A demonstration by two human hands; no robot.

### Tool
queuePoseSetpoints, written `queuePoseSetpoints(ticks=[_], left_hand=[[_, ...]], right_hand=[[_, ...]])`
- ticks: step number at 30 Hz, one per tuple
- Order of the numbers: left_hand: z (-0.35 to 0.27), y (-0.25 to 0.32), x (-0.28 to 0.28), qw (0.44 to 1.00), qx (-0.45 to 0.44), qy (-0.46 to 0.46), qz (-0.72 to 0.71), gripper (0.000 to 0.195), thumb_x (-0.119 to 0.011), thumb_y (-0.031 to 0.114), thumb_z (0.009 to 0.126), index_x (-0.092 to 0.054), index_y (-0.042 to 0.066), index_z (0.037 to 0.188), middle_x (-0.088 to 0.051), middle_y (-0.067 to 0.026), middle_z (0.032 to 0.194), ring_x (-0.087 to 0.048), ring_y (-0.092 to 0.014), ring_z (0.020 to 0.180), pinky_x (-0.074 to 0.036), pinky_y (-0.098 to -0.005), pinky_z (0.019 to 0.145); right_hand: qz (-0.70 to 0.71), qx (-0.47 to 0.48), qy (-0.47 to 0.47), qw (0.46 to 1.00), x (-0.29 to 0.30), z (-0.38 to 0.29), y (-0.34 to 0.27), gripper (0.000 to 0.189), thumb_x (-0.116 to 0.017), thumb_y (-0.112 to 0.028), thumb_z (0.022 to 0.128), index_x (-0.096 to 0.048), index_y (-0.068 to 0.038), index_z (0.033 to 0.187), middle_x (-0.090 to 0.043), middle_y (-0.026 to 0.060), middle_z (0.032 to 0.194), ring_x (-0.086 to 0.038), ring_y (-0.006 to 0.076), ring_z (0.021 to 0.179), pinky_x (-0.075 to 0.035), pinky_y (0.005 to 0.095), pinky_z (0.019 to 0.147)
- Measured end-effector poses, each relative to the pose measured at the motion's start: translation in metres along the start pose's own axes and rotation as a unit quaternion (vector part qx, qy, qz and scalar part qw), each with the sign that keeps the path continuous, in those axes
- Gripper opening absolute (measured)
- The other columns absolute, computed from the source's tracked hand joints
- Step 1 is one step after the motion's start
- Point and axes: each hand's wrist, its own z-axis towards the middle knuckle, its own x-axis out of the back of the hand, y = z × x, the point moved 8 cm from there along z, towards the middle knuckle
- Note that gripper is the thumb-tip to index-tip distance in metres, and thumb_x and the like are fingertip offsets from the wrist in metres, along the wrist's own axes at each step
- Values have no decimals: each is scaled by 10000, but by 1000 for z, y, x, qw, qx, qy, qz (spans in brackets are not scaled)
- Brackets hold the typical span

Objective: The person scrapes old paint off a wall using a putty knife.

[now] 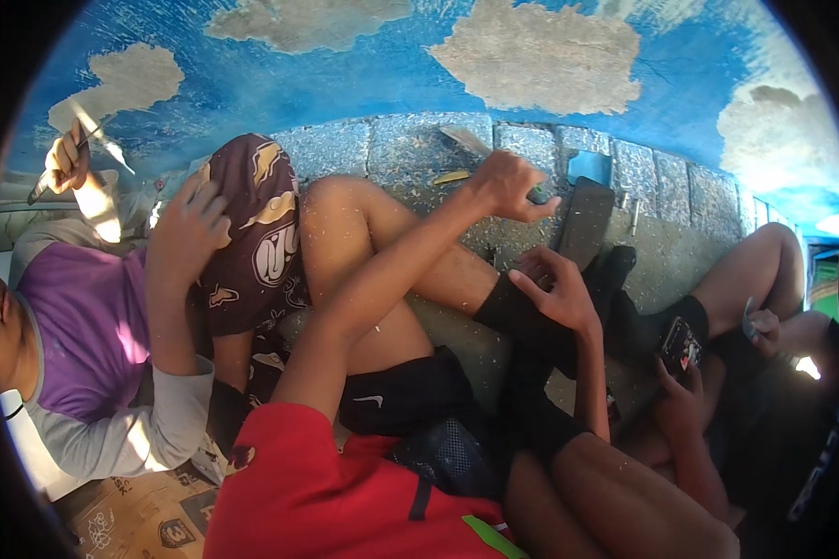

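My left hand [514, 187] is closed around the green handle [537, 193] of a bladed tool, near the block ledge. A broad metal blade [464, 140], blurred, sticks out on the far side of this fist and seems to belong to that tool. Below and to the right, my right hand [556, 290] hovers by my black sock [514, 307], fingers loosely bent and apart, with nothing visible in it. Just beyond it, a dark flat bar [587, 216] leans toward the ledge. At its far end is a blue piece [589, 167].
Pale shavings litter the grey block ledge [426, 147] under a peeling blue wall [363, 77]. A yellow strip [451, 177] and a metal pin [635, 218] lie nearby. At left, a person in purple [98, 328] holds a thin tool. Another person's hand [685, 398] at right holds a phone [681, 342].
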Motion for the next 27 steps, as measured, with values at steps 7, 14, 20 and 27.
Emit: queuePoseSetpoints(ticks=[7, 14, 20, 27], left_hand=[[4, 8, 6, 999, -18, 16, -39, 503, -683, 522, 816, -670, 45, 660, -637, -183, 593, -677, -371, 598, -546, -473, 586], [16, 53, -9, 990, -97, -57, -86, 448, -747, 351, 829, -584, -1, 1052, -603, -174, 846, -625, -357, 825, -521, -442, 734], [33, 54, -8, 986, -98, -78, -114, 451, -731, 201, 817, -562, -7, 1180, -594, -194, 979, -627, -362, 966, -541, -448, 794], [13, 47, -6, 975, -92, -145, -142, 411, -701, 366, 902, -611, 55, 1155, -612, -153, 832, -657, -357, 648, -534, -439, 579]], right_hand=[[4, 39, 19, 999, 0, 6, -4, 335, -809, -252, 867, -673, 12, 1022, -680, 72, 749, -604, 95, 644, -504, 289, 632], [47, -71, -37, 996, 0, 2, 13, 342, -788, -247, 893, -670, 5, 1093, -703, 54, 867, -610, 95, 741, -507, 284, 688], [35, -61, -26, 997, 0, 4, 11, 341, -788, -236, 888, -668, -4, 1107, -710, 47, 857, -617, 91, 717, -507, 279, 666], [21, -81, -52, 995, -9, 14, 10, 360, -795, -239, 881, -670, -3, 1123, -732, 73, 877, -658, 122, 739, -520, 294, 680]])
